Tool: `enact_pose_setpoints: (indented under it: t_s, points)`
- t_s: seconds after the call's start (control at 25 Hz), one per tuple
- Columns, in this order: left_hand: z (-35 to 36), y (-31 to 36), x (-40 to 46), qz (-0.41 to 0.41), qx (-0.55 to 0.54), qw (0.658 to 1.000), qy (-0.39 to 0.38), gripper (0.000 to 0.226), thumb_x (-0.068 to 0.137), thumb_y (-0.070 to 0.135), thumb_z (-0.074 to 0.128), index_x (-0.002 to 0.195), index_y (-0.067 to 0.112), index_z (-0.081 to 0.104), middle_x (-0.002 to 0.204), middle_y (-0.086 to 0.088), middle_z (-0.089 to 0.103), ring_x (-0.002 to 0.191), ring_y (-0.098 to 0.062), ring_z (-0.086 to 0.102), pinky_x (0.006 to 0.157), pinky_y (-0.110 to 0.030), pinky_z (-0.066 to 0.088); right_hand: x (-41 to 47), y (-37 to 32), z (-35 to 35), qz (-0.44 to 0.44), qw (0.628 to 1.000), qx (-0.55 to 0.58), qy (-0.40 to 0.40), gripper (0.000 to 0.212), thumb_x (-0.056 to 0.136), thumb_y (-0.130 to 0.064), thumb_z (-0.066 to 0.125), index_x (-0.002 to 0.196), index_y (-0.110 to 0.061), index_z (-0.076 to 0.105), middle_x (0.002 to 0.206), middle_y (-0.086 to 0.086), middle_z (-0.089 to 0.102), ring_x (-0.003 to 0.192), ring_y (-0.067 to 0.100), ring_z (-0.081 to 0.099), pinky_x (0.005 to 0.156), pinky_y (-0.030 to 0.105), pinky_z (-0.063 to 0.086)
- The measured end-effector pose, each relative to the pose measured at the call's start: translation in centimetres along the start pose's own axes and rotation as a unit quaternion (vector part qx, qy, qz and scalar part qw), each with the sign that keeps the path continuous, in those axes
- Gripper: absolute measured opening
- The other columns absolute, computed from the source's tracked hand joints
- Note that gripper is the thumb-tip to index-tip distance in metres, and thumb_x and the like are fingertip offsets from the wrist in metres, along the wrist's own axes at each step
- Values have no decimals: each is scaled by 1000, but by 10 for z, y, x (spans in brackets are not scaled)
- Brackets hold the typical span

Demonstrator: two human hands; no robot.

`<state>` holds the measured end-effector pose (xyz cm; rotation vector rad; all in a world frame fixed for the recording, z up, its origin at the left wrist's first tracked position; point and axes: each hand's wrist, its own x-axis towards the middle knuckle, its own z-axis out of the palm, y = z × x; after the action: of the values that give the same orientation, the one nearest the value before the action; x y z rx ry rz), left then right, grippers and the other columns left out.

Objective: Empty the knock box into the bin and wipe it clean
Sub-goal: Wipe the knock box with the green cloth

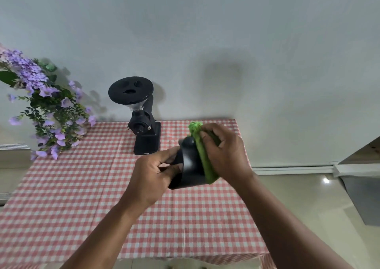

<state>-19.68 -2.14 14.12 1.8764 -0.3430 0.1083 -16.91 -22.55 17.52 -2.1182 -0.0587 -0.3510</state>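
Note:
A black knock box (190, 163) is held tilted on its side in the air above the table. My left hand (152, 178) grips its left end, fingers curled around the rim. My right hand (225, 155) presses a folded green cloth (203, 155) flat against the box's right side. The inside of the box is hidden from this angle. No bin is in view.
A table with a red-and-white checked cloth (82, 196) lies below my hands. A black coffee grinder (141, 116) stands at the back by the wall. Purple artificial flowers (45, 108) hang over the table's back left corner. A grey object (366, 198) sits on the floor at right.

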Motion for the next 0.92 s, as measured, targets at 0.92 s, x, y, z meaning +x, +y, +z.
enact_pose_setpoints:
  t_s: [0.92]
  points:
    - [10,0,-8,-21,-104,994,-5,49,95,-9,70,126,29,78,117,7,83,116,-15,76,97,-30,61,-41,11,2,-144,986,74,34,22,102,-13,69,121,-9,80,119,0,81,114,10,73,96,24,57]
